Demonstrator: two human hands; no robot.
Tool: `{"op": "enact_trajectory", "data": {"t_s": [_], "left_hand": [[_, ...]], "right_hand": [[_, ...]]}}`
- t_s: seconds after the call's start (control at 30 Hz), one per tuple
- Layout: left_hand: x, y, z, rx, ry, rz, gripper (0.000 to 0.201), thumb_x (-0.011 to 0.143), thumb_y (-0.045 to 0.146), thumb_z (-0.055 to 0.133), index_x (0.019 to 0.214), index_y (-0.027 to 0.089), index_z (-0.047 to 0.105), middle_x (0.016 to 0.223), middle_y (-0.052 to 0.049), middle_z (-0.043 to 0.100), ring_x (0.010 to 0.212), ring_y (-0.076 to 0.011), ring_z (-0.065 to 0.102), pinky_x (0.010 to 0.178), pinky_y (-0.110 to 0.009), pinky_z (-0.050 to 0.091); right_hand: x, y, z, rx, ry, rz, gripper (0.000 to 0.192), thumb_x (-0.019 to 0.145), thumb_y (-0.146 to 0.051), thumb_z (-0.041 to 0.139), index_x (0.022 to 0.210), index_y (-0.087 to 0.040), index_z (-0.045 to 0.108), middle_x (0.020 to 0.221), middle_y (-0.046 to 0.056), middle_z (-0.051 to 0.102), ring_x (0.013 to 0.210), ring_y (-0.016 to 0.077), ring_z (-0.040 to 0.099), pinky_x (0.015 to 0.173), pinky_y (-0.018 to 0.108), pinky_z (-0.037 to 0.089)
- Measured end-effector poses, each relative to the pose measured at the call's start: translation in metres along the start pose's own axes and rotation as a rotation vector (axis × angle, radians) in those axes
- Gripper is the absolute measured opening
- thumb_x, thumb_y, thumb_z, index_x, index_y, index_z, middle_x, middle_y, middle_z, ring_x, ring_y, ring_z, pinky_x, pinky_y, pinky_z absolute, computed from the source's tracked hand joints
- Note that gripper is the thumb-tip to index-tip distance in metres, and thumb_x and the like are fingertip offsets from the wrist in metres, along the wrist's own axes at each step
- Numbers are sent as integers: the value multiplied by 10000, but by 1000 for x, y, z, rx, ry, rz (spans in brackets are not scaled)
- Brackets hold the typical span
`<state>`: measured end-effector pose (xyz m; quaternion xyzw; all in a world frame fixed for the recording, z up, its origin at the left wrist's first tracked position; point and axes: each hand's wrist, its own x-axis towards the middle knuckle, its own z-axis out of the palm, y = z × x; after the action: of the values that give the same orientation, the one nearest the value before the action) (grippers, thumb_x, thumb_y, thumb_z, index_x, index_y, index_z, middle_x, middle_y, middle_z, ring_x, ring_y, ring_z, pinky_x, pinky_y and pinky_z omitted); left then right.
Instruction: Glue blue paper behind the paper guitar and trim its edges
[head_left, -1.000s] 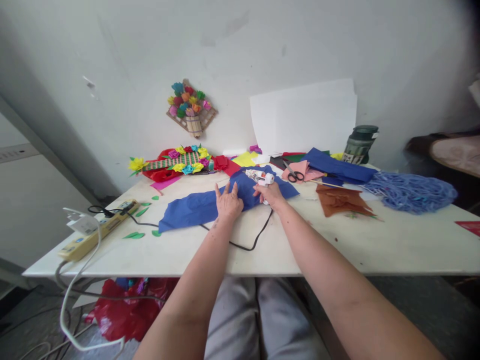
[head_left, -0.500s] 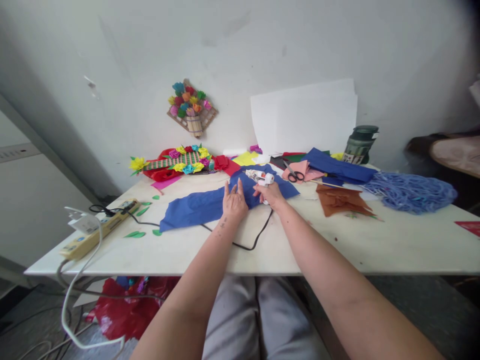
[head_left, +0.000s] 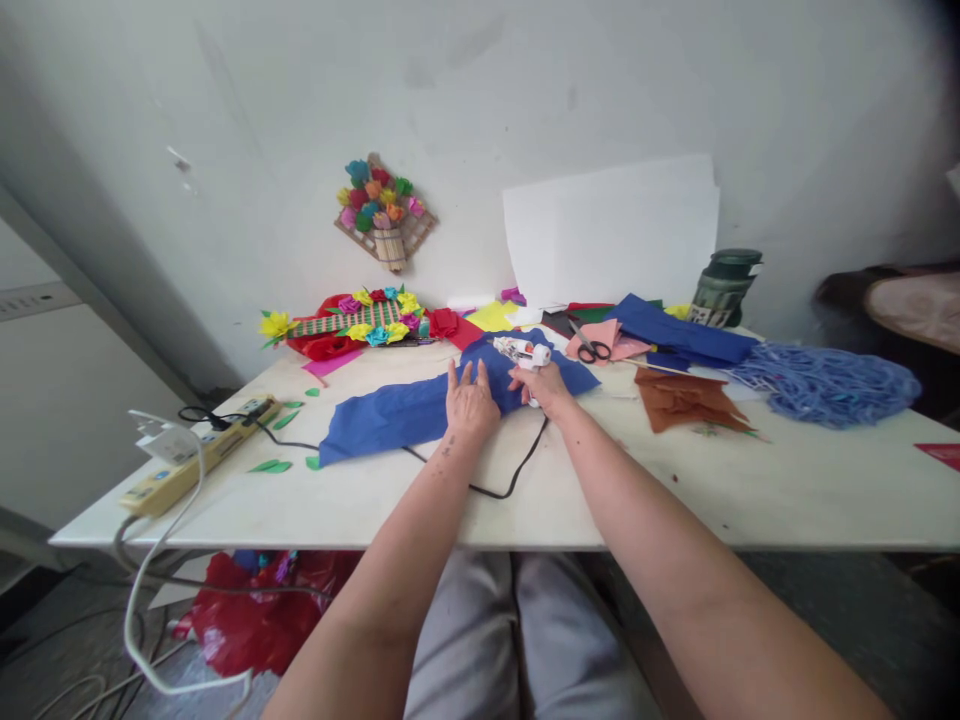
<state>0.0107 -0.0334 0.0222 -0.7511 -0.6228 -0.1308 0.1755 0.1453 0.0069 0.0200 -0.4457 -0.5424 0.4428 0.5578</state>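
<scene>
A long sheet of blue crepe paper (head_left: 390, 412) lies across the middle of the table. My left hand (head_left: 471, 400) rests on it with fingers stretched out and apart, holding nothing. In my right hand (head_left: 546, 388) is a white glue gun (head_left: 525, 352), its nozzle pointing left over the paper's far part. My fingers wrap round the gun's handle, and a black cord (head_left: 510, 488) curves from it across the table, passing under the paper. What lies right under the nozzle is too small to make out.
Scissors (head_left: 591, 346) lie on pink paper right of the glue gun. Further right are brown paper (head_left: 686, 400), blue yarn (head_left: 832, 385) and a green jar (head_left: 724, 290). A power strip (head_left: 202, 460) with cables sits at left, near green paper leaves (head_left: 270, 467). Flower-decorated work (head_left: 352, 322) lies behind.
The view has shifted very slightly. My left hand's fingers lie a little flatter on the blue paper. The glue gun stays in my right hand, almost unmoved.
</scene>
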Motion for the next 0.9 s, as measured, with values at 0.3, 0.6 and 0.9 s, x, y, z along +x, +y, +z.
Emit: {"op": "enact_trajectory", "data": {"t_s": [0.3,0.6,0.9], "left_hand": [[1,1,3,10,-25,58,684,755,159,362,1413,10,247,1171,-171,612,1264,-218,414,1104,-433,-133],[0,9,5,18,-54,119,747,751,151,330,1405,-102,71,1091,-175,648,1237,-205,438,1091,-396,-182],[-1,5,3,-36,84,4,734,743,208,402,1412,-21,204,1093,-159,646,1204,-262,448,1112,-471,-79]], "right_hand": [[0,0,1,-2,7,5,132,604,-254,634,616,-129,594,473,22,625,262,83,435,274,193,328],[-4,-5,1,-28,9,28,130,610,-269,625,632,-143,599,488,10,624,272,83,438,284,198,314],[-2,-4,-1,24,28,22,135,598,-264,628,617,-137,586,480,14,620,268,88,432,281,205,312]]}}
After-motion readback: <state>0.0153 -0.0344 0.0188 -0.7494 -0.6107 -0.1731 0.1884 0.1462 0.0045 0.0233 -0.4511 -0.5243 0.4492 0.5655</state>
